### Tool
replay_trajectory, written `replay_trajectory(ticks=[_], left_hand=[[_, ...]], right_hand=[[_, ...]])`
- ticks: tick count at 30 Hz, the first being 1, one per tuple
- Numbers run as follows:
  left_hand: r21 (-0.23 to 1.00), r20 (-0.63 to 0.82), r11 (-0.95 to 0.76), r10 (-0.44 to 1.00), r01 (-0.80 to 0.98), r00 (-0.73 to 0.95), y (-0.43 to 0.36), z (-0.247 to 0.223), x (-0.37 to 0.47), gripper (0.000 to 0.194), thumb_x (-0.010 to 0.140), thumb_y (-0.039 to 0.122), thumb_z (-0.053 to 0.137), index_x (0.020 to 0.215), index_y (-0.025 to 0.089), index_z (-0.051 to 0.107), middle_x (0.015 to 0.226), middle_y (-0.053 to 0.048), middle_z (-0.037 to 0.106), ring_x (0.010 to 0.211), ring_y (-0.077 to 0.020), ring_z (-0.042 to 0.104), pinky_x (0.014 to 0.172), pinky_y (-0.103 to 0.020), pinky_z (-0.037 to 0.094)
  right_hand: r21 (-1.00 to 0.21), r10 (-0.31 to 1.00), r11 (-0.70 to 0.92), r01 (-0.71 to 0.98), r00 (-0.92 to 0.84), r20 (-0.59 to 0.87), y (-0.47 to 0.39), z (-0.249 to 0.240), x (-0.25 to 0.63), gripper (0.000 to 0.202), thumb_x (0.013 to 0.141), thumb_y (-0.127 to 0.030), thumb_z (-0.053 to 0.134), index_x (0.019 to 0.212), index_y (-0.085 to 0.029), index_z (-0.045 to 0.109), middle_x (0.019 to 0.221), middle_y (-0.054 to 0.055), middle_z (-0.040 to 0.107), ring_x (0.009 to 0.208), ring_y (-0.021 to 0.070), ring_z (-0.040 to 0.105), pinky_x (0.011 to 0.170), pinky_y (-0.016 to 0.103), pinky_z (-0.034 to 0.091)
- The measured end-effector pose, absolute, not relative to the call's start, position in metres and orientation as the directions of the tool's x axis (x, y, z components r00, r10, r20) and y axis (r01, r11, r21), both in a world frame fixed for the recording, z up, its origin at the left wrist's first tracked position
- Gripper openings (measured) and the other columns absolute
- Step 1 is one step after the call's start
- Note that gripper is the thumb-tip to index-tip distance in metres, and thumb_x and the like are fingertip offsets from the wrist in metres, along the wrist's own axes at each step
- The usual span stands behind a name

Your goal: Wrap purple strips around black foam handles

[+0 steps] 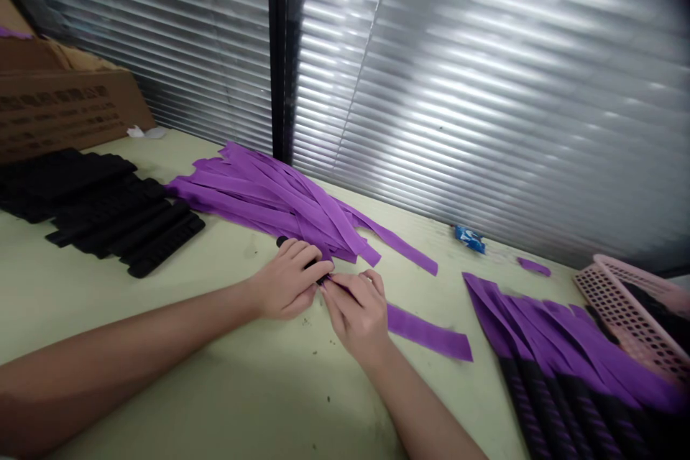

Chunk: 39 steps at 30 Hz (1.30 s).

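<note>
At far left, a cardboard box stands behind stacked black pieces on the tabletop. Next lie heaped purple strips. Before these, the left hand has its fingers clamped around a black bar; the right hand has its fingers pinched together on a purple strip at the bar's end. Farther right, strip-threaded bars lie beside a pink basket.

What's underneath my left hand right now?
Under your left hand is a black piece. One end pokes out past the hand's far side, and a bit shows near the fingertips. The fingers mostly cover the stretch between, so its full shape can't be seen.
</note>
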State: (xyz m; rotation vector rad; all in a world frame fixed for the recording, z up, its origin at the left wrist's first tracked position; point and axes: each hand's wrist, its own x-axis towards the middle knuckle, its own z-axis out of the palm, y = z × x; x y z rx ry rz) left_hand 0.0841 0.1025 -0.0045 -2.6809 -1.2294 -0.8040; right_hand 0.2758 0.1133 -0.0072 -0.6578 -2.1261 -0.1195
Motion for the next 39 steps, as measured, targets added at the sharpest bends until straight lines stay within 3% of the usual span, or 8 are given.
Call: replay_trajectory(ticks=[12, 26, 34, 39], left_hand=[[0.252, 0.486, -0.515, 0.799, 0.819, 0.353, 0.1038, -0.0047, 0.086, 0.025, 0.092, 0.033, 0.038, 0.106, 0.019, 0.054, 0.097, -0.009, 0.053, 0.087, -0.0245, 0.046, 0.079, -0.042, 0.034], [0.253, 0.445, -0.447, 0.841, 0.858, 0.308, 0.1035, -0.0014, 0.0883, 0.021, 0.085, 0.027, 0.043, 0.098, 0.018, 0.056, 0.094, -0.008, 0.053, 0.087, -0.0252, 0.046, 0.08, -0.043, 0.034], [0.216, 0.448, -0.43, 0.841, 0.876, 0.303, 0.1033, -0.0013, 0.0887, 0.022, 0.085, 0.029, 0.043, 0.099, 0.018, 0.056, 0.094, -0.009, 0.055, 0.088, -0.0257, 0.047, 0.081, -0.044, 0.034], [0.205, 0.44, -0.417, 0.847, 0.886, 0.297, 0.1038, -0.0031, 0.0879, 0.021, 0.085, 0.028, 0.045, 0.1, 0.018, 0.055, 0.096, -0.008, 0.055, 0.089, -0.0251, 0.048, 0.082, -0.044, 0.034]], right_hand=[[-0.207, 0.484, 0.792, 0.574, -0.384, 0.786, 0.1178, -0.0074, 0.2727, 0.008, 0.087, -0.023, 0.066, 0.094, -0.023, 0.07, 0.099, 0.003, 0.071, 0.083, 0.0159, 0.063, 0.077, 0.033, 0.039], [-0.149, 0.472, 0.789, 0.596, -0.433, 0.768, 0.119, -0.0126, 0.2749, 0.006, 0.088, -0.024, 0.067, 0.089, -0.022, 0.073, 0.092, -0.001, 0.074, 0.068, 0.0125, 0.062, 0.061, 0.028, 0.044], [-0.154, 0.486, 0.781, 0.605, -0.434, 0.759, 0.1197, -0.0137, 0.2754, 0.006, 0.088, -0.026, 0.067, 0.091, -0.023, 0.071, 0.093, 0.0, 0.073, 0.071, 0.0136, 0.063, 0.065, 0.028, 0.048], [-0.183, 0.525, 0.763, 0.619, -0.43, 0.735, 0.1197, -0.0153, 0.2754, 0.012, 0.089, -0.028, 0.065, 0.08, -0.021, 0.066, 0.09, 0.001, 0.072, 0.077, 0.0147, 0.064, 0.068, 0.027, 0.047]])
